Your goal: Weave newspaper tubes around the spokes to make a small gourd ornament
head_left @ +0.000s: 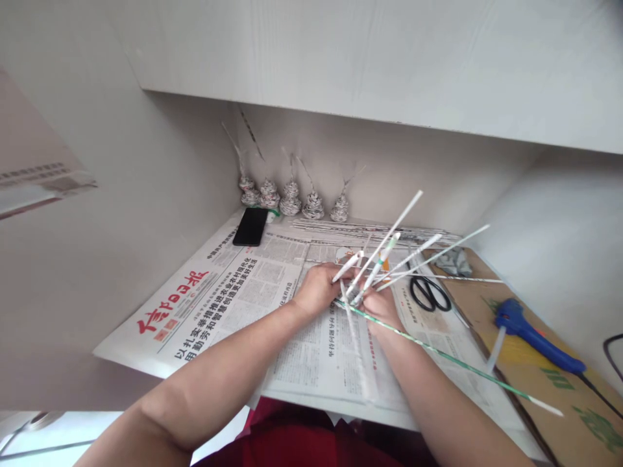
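L hand point(318, 288) & R hand point(384, 310) are both part-closed, gripping the base of a bunch of paper sticks point(384, 258) over approx. the middle of the newspaper-covered surface point(306, 383), R one partly hidden. Scissors point(431, 293) lie just R of the bunch, glue gun point(535, 341) nr the R edge, phone point(250, 226) toward the back L corner.
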A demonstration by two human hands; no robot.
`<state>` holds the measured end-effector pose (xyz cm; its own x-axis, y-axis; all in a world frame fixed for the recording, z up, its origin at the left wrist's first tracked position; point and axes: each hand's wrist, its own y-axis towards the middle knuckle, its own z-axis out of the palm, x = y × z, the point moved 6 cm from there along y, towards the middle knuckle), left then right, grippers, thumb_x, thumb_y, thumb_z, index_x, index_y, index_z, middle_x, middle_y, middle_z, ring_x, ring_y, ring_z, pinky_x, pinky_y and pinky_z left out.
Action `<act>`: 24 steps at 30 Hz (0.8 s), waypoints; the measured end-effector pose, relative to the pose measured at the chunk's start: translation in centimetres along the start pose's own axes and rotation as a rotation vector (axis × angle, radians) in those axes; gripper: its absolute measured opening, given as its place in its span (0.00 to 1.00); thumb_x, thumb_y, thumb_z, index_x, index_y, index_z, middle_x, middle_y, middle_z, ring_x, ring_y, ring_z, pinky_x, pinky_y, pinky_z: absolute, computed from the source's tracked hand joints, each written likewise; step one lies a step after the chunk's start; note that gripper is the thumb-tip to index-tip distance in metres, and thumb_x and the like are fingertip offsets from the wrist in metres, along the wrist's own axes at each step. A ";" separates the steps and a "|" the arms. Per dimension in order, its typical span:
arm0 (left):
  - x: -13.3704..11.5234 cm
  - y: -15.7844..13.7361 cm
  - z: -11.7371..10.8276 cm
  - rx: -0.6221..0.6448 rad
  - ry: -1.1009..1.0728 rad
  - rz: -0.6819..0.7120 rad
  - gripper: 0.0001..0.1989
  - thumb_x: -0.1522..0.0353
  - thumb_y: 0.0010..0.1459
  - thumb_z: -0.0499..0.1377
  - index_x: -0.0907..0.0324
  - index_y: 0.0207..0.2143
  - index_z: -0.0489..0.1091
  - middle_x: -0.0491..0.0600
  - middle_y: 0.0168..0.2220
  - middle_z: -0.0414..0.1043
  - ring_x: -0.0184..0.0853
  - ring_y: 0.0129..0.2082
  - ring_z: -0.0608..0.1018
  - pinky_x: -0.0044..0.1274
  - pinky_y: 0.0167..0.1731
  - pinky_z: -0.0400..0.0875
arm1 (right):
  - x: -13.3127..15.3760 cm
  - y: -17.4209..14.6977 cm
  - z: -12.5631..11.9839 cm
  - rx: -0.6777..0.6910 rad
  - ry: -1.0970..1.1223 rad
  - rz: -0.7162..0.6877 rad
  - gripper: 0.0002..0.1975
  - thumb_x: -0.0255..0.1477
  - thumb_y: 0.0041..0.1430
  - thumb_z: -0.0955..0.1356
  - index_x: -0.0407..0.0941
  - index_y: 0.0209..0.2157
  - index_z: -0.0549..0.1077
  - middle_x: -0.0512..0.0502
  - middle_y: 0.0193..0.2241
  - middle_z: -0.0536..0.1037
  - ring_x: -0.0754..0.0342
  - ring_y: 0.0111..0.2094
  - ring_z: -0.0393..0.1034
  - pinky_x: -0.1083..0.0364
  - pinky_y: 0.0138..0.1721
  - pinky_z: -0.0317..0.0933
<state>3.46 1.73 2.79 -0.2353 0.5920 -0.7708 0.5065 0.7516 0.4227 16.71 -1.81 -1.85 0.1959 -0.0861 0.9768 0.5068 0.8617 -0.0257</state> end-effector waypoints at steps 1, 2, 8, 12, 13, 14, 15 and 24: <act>0.3 0.0 0.0 -0.017 -0.058 -0.029 0.11 0.72 0.55 0.58 0.54 0.36 0.79 0.48 0.37 0.79 0.33 0.36 0.78 0.22 0.42 0.69 | -0.1 0.0 -0.3 -0.022 0.007 -0.009 0.21 0.39 0.37 0.77 0.44 0.35 0.76 0.49 0.24 0.78 0.49 0.27 0.74 0.54 0.25 0.67; 0.8 0.1 0.1 -0.040 -0.120 -0.075 0.10 0.71 0.54 0.59 0.55 0.36 0.79 0.48 0.37 0.79 0.33 0.37 0.78 0.22 0.42 0.69 | -0.1 0.0 -0.5 -0.038 0.007 -0.008 0.20 0.38 0.38 0.76 0.44 0.34 0.75 0.48 0.25 0.78 0.50 0.27 0.74 0.54 0.24 0.66; 3.3 0.1 0.2 -0.152 -0.247 -0.341 0.13 0.60 0.48 0.64 0.62 0.24 0.75 0.47 0.24 0.75 0.32 0.26 0.74 0.21 0.28 0.66 | 0.2 -0.5 -0.3 0.011 -0.029 0.012 0.12 0.34 0.41 0.74 0.43 0.28 0.74 0.50 0.23 0.77 0.53 0.23 0.71 0.56 0.21 0.63; 3.8 0.0 0.2 -0.174 -0.228 -0.380 0.17 0.57 0.49 0.62 0.62 0.19 0.69 0.42 0.17 0.65 0.27 0.20 0.66 0.20 0.23 0.59 | 0.2 -0.7 0.1 0.032 -0.013 0.015 0.13 0.34 0.41 0.74 0.43 0.30 0.74 0.49 0.25 0.78 0.52 0.25 0.73 0.55 0.25 0.66; 4.0 -0.1 0.3 -0.170 -0.235 -0.396 0.17 0.57 0.49 0.62 0.62 0.20 0.69 0.42 0.17 0.64 0.27 0.20 0.65 0.20 0.22 0.58 | 0.2 -0.7 0.1 0.030 -0.024 0.011 0.14 0.35 0.41 0.74 0.43 0.31 0.75 0.48 0.27 0.79 0.52 0.26 0.73 0.54 0.26 0.67; 4.1 -0.1 0.4 -0.160 -0.249 -0.408 0.17 0.57 0.49 0.62 0.62 0.20 0.69 0.42 0.17 0.64 0.27 0.20 0.65 0.19 0.22 0.58 | 0.1 -0.7 0.0 0.024 -0.038 0.005 0.14 0.35 0.42 0.74 0.43 0.32 0.76 0.47 0.28 0.79 0.51 0.28 0.73 0.54 0.27 0.67; 4.3 -0.1 0.5 -0.146 -0.266 -0.413 0.17 0.57 0.49 0.62 0.62 0.20 0.70 0.42 0.17 0.65 0.27 0.20 0.66 0.19 0.22 0.58 | 0.0 -0.7 -0.1 0.020 -0.052 -0.002 0.15 0.35 0.42 0.74 0.43 0.33 0.76 0.47 0.30 0.80 0.51 0.28 0.74 0.54 0.28 0.67; 3.1 0.0 0.1 -0.200 -0.340 -0.343 0.12 0.62 0.46 0.65 0.63 0.30 0.76 0.47 0.24 0.74 0.29 0.24 0.73 0.21 0.27 0.65 | 0.0 -0.4 0.1 0.083 0.010 0.020 0.18 0.36 0.39 0.75 0.44 0.34 0.77 0.47 0.30 0.80 0.50 0.29 0.73 0.53 0.28 0.66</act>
<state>2.84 3.54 0.34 -0.0601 0.1994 -0.9781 0.2716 0.9462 0.1762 16.41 -2.11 -1.79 0.2136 -0.0730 0.9742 0.4316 0.9017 -0.0271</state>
